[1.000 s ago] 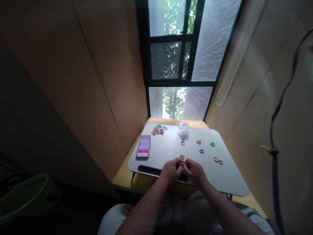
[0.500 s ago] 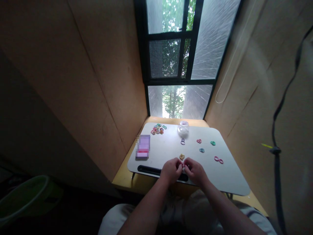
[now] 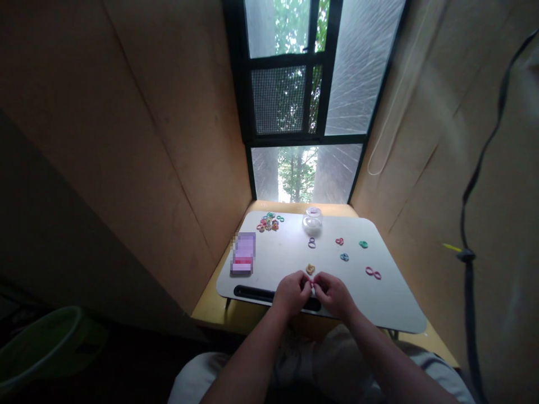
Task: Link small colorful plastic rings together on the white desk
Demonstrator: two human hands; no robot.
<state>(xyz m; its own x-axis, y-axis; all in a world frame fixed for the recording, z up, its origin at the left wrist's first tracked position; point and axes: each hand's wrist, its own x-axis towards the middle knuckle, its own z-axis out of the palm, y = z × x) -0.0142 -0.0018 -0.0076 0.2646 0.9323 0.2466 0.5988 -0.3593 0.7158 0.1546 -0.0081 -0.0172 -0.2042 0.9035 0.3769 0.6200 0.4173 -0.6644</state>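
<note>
Near the front edge of the white lap table [image 3: 290, 264], my left hand [image 3: 291, 292] and my right hand [image 3: 333, 293] meet with closed fingers. Between their fingertips a small pinkish-red hair tie [image 3: 312, 283] shows, mostly hidden by the fingers. Just beyond the hands lies a yellow hair tie [image 3: 310, 269], bunched up. Farther back is a purple hair tie [image 3: 311, 243]. To the right lie a red one [image 3: 339, 241], a blue one [image 3: 344, 257], a green one [image 3: 363, 244] and a pink hair tie [image 3: 373, 273] in a figure-eight shape.
A pile of coloured hair ties [image 3: 268, 223] lies at the back left, behind a blurred purple item [image 3: 243, 252]. A clear round container [image 3: 312, 223] stands at the back. A dark slot [image 3: 252, 293] runs along the front edge. A black strap [image 3: 468, 292] hangs at the right.
The view has shifted slightly. Both hands stay together at the front edge, still pinching the pinkish-red hair tie. The other hair ties lie where they were on the table.
</note>
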